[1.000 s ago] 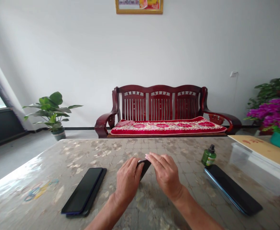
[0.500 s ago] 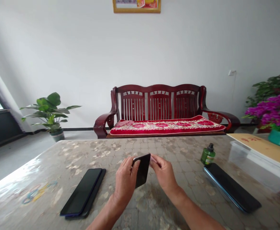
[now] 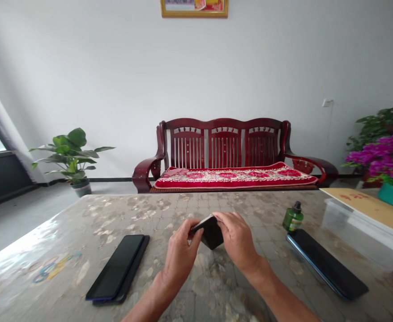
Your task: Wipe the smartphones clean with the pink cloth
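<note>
A small black phone (image 3: pixel 211 233) is held above the middle of the patterned table (image 3: pixel 82 232). My left hand (image 3: pixel 180 255) grips its left edge with thumb and fingers. My right hand (image 3: pixel 238 241) wraps over its right side and top. The phone is tilted, its top end toward the sofa. Its lower part is hidden behind my fingers.
Two stacked dark phones (image 3: pixel 117 270) lie at the left. A long dark phone with a blue edge (image 3: pixel 326 264) lies at the right, next to a small green bottle (image 3: pixel 292 217). A clear plastic box (image 3: pixel 360 235) stands at the right edge.
The phone stood nearly upright between my hands half a second ago. Now it is tipped flatter and my right hand has closed over it.
</note>
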Tool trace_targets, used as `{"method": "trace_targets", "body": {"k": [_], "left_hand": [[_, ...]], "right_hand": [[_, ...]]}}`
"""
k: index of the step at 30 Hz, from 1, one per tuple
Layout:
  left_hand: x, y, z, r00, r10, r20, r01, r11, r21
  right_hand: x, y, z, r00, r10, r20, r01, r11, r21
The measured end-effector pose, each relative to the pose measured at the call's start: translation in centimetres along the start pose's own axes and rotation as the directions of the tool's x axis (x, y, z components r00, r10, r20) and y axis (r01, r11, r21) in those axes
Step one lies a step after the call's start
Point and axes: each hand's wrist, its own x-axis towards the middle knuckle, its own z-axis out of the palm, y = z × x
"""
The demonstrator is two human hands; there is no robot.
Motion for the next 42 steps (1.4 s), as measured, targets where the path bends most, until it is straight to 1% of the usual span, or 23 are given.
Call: {"method": "trace_targets", "body": {"k": [3, 5, 8, 12, 17, 20, 23, 26, 31, 33, 35, 38, 40, 42], "left_hand": [[0.1, 0.6, -0.6, 0.998, 0.029, 0.059, -0.038, 0.985, 0.168], [0.1, 1.0, -0.9, 0.994, 0.076, 0.078, -0.096, 0.953, 0.288], [0.0, 1.1, -1.2, 0.987, 0.124, 0.102, -0.154, 0.91, 0.385], [-0.1, 0.5, -1.5, 0.987, 0.066, 0.149, -0.127, 0.887, 0.444], [-0.4, -0.8, -1.7, 0.975, -0.011, 0.223, -0.098, 0.877, 0.47], [-0.5, -1.5, -1.6, 0.965, -0.074, 0.253, -0.058, 0.875, 0.48], [-0.7, -2.1, -1.3, 0.961, -0.12, 0.249, -0.018, 0.872, 0.49], [-0.9, -2.4, -0.7, 0.956, -0.144, 0.255, 0.002, 0.875, 0.484], [-1.5, -2.8, 0.1, 0.947, -0.156, 0.281, 0.03, 0.914, 0.406], [-1.5, -2.9, 0.2, 0.941, -0.165, 0.294, 0.046, 0.926, 0.374], [-1.4, -3.0, 0.2, 0.932, -0.208, 0.297, 0.082, 0.919, 0.386], [-1.2, -3.3, 0.3, 0.914, -0.278, 0.296, 0.135, 0.895, 0.424], [-1.2, -3.4, 0.4, 0.91, -0.289, 0.297, 0.144, 0.893, 0.427], [-1.3, -3.5, 0.5, 0.915, -0.279, 0.293, 0.14, 0.898, 0.417]], "right_hand": [[0.0, -1.0, -0.3, 0.995, -0.092, 0.039, 0.094, 0.993, -0.068], [-0.2, -1.6, -0.4, 0.987, -0.151, 0.063, 0.156, 0.984, -0.086], [-0.7, -2.1, -0.2, 0.974, -0.215, 0.067, 0.222, 0.968, -0.115], [-1.5, -1.7, 0.5, 0.963, -0.26, 0.076, 0.268, 0.951, -0.151], [-2.5, 0.5, 1.6, 0.954, -0.28, 0.108, 0.296, 0.935, -0.196], [-2.9, 2.3, 1.9, 0.964, -0.242, 0.111, 0.263, 0.932, -0.25], [-3.0, 3.5, 1.9, 0.976, -0.194, 0.096, 0.214, 0.929, -0.302], [-3.1, 3.2, 2.0, 0.977, -0.191, 0.091, 0.21, 0.929, -0.304], [-3.3, 0.6, 2.3, 0.943, -0.302, 0.142, 0.33, 0.907, -0.261], [-3.4, 0.4, 2.4, 0.937, -0.311, 0.161, 0.344, 0.903, -0.256], [-3.4, 1.4, 2.4, 0.947, -0.277, 0.164, 0.313, 0.912, -0.266], [-3.4, 4.2, 2.2, 0.975, -0.181, 0.131, 0.214, 0.924, -0.315], [-3.5, 5.9, 2.1, 0.979, -0.166, 0.116, 0.196, 0.922, -0.334], [-3.7, 6.5, 2.0, 0.983, -0.145, 0.113, 0.176, 0.92, -0.35]]}}
